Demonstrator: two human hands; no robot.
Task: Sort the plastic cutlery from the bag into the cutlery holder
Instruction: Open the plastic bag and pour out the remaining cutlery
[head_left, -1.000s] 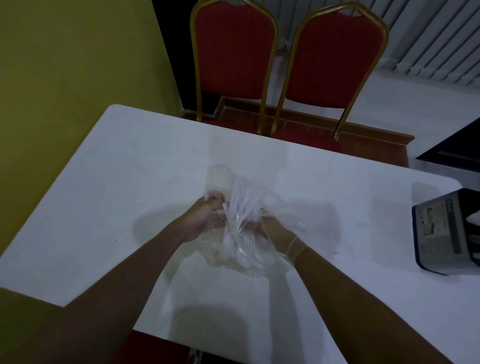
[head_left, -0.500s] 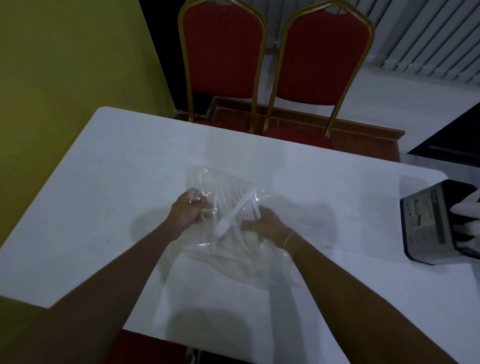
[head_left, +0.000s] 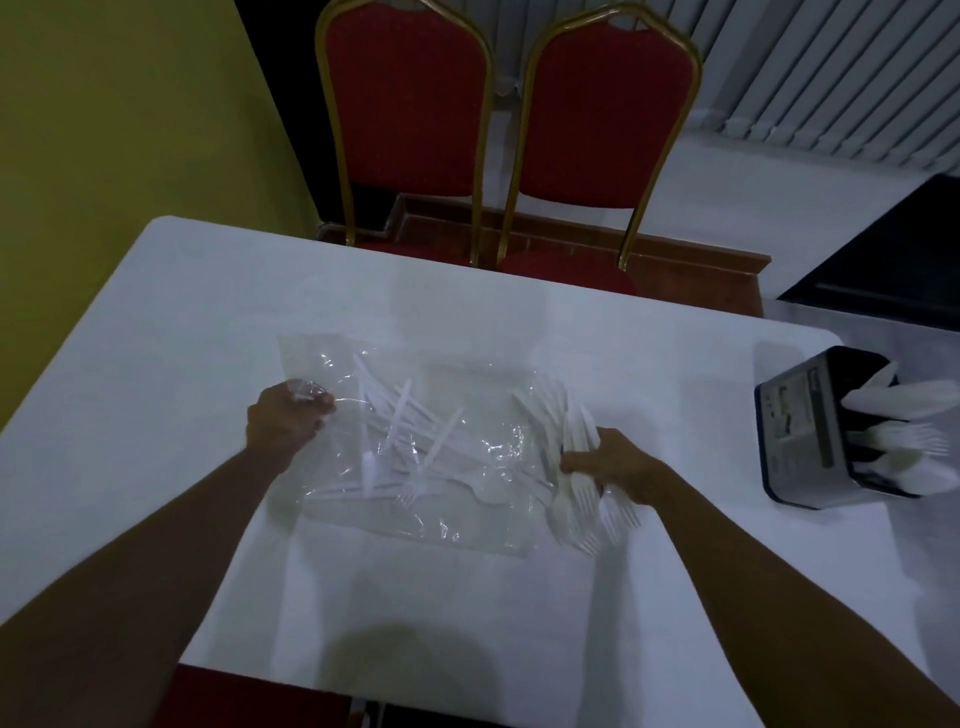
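Note:
A clear plastic bag (head_left: 457, 525) lies spread flat on the white table (head_left: 197, 322), with several white plastic forks and spoons (head_left: 410, 441) loose inside it. My left hand (head_left: 283, 423) pinches the bag's far left edge. My right hand (head_left: 618, 462) grips a bundle of white forks (head_left: 579, 499) at the bag's right side, tines pointing toward me. The dark cutlery holder (head_left: 802, 431) stands at the table's right edge and holds white cutlery in its compartments.
Two red chairs with gold frames (head_left: 509, 130) stand behind the far edge of the table. A yellow-green wall (head_left: 104, 114) runs along the left. Vertical blinds hang at the back right.
The bag has been pulled from a bunched heap to lying flat. My left hand moved left with the bag's edge. My right hand moved right and took hold of a bundle of forks.

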